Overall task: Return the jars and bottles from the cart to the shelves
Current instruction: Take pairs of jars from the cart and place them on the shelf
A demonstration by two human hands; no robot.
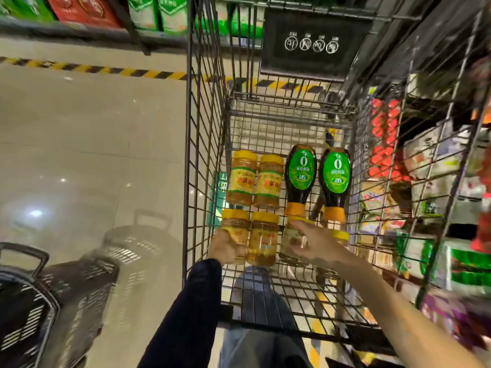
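A wire shopping cart holds several yellow-lidded jars and two dark sauce bottles with green labels lying on its floor. Two jars lie in the far row. My left hand wraps around the near-left jar. Beside it lies another jar. My right hand closes over a paler jar below the left bottle's cap. A further yellow lid peeks out behind my right wrist.
Store shelves with packaged goods run along the cart's right side. More shelves with green and red boxes stand across the aisle beyond striped floor tape. Black plastic baskets sit on the floor at lower left.
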